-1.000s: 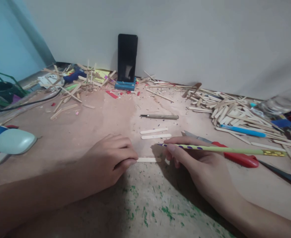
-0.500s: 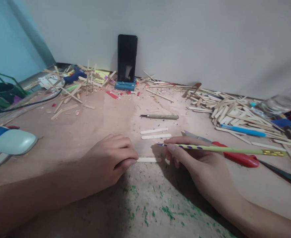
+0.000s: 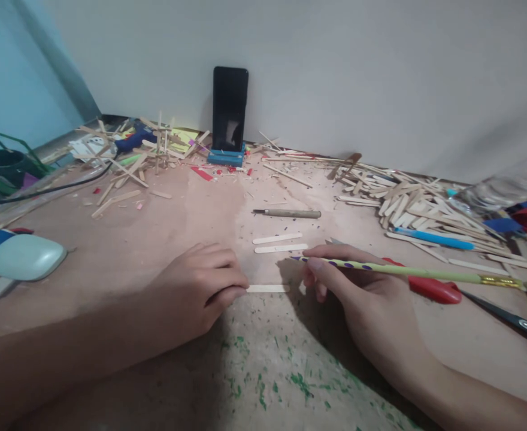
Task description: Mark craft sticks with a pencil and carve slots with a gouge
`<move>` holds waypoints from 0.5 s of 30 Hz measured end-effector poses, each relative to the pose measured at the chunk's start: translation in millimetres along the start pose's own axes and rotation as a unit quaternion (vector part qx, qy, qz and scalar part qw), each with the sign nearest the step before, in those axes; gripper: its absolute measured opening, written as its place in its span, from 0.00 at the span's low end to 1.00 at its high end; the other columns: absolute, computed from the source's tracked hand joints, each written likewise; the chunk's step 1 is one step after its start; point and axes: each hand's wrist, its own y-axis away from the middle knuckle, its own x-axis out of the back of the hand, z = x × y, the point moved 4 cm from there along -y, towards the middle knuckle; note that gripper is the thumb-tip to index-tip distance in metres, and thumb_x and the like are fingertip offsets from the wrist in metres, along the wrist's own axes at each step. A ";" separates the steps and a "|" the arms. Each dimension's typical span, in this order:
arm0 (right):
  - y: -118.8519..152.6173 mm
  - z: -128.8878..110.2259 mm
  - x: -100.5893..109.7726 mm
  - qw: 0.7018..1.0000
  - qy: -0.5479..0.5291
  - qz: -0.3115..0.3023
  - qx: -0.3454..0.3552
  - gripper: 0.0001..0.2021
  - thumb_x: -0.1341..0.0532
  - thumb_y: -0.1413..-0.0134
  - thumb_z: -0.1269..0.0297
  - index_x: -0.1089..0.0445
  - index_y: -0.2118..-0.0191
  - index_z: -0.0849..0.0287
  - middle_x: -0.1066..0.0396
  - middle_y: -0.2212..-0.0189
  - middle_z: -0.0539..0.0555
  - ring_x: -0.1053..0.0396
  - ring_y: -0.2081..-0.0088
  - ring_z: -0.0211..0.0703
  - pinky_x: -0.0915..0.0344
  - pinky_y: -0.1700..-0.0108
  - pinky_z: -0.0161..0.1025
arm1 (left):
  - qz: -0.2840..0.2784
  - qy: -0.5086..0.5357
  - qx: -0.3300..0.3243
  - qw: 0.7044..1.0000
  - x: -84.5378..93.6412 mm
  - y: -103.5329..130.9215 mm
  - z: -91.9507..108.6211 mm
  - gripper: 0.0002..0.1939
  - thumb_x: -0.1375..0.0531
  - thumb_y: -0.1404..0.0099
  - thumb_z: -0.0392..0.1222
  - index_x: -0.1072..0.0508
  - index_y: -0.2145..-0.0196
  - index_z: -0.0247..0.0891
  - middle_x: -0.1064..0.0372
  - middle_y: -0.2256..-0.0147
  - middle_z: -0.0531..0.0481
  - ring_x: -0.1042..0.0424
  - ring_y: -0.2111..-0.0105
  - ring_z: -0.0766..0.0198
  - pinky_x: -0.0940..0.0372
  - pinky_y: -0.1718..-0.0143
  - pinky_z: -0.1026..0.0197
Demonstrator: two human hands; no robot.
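Observation:
My left hand (image 3: 207, 287) rests on the table with its fingers pressed together, pinching the left end of a short pale wooden stick (image 3: 267, 288). Between thumb and fingers, my right hand (image 3: 357, 299) holds a yellow-green pencil (image 3: 398, 269) with dark spots. The pencil's tip points left and is above the right part of the stick, not on it. Behind the hands lie two more short sticks (image 3: 280, 248), nearly parallel. A carving tool (image 3: 293, 213) with a wooden handle lies beyond them.
A red-handled knife (image 3: 434, 290) and scissors (image 3: 515, 317) lie right of my right hand. Behind them is a heap of sticks (image 3: 411, 203) with a blue pen (image 3: 434, 237). A phone (image 3: 230, 108) stands at the wall. A glue gun (image 3: 135, 139) sits among sticks, back left.
My right hand has shifted slightly right relative to the stick, with the pencil still in it. My left hand stays on the stick's end. The whole view has moved a little.

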 end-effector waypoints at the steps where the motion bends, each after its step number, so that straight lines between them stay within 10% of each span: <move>1: -0.2 -0.6 -0.1 1.000 0.001 -0.001 -0.001 0.11 0.28 0.41 0.52 0.19 0.63 0.55 0.27 0.79 0.51 0.27 0.74 0.43 0.29 0.72 0.37 | 0.001 0.002 -0.001 1.000 0.1 -0.1 0.6 0.11 0.42 0.20 0.35 0.20 0.59 0.40 0.27 0.63 0.53 0.31 0.60 0.64 0.41 0.55 0.59; 15: 3.4 -7.3 -9.0 0.996 0.042 -0.060 0.042 0.09 0.27 0.41 0.55 0.18 0.62 0.54 0.18 0.71 0.52 0.23 0.74 0.39 0.29 0.73 0.32 | 0.010 0.013 0.006 1.000 3.6 -2.6 3.4 0.11 0.40 0.24 0.32 0.19 0.63 0.39 0.28 0.65 0.52 0.32 0.62 0.64 0.41 0.58 0.60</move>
